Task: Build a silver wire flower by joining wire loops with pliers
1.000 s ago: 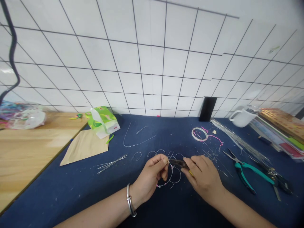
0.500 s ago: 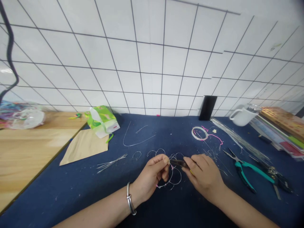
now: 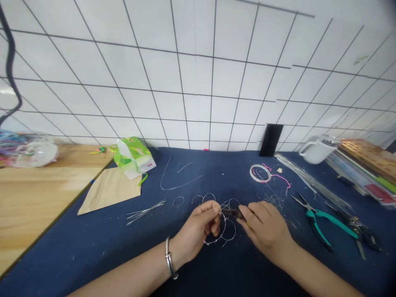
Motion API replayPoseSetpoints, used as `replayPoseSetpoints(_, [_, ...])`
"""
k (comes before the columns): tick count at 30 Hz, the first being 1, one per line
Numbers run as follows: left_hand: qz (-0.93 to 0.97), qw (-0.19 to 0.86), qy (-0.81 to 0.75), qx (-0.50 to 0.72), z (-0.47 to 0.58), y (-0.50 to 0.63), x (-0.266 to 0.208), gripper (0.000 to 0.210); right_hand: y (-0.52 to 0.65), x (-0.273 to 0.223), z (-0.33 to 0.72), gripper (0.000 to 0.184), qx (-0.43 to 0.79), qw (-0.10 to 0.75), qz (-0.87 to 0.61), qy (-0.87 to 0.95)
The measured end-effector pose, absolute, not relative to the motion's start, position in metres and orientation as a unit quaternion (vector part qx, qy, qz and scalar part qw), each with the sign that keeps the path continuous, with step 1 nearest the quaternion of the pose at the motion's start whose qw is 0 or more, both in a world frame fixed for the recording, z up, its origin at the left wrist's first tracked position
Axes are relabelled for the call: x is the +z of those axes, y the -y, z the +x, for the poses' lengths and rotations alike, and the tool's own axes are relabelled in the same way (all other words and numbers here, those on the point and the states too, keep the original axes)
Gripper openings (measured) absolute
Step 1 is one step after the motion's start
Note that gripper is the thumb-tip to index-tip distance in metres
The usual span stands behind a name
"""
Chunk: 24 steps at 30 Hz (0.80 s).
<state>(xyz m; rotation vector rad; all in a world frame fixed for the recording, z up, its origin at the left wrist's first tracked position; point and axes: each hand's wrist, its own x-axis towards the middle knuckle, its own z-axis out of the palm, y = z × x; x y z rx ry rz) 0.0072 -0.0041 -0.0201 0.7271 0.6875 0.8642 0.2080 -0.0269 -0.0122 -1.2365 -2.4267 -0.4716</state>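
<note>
Between the thumb and fingers of my left hand is pinched a looped wire piece, with round wire loops and small pink bits along it. My right hand is closed around dark pliers, whose jaws point left and meet the wire at my left fingertips. Whether the jaws grip the wire is too small to tell. Just beyond my hands lie curled wire rings and, further left, a single small wire loop.
Teal-handled pliers lie at right, near a long wire bundle. A white ring dish holds pink bits. Short wires and a green tissue pack are at left. A white mug stands beside stacked books.
Almost nothing differs. Both hands keep their grip at the same spot, and the right hand and pliers have shifted very slightly.
</note>
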Motion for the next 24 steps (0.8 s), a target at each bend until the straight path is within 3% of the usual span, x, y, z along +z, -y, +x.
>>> replayPoseSetpoints(24, [0.362,0.767,-0.333,0.412,0.0065,0.0062,-0.0181,0.024,0.0292,-0.0086,0.2068,0.024,-0.137,0.201,-0.444,0.862])
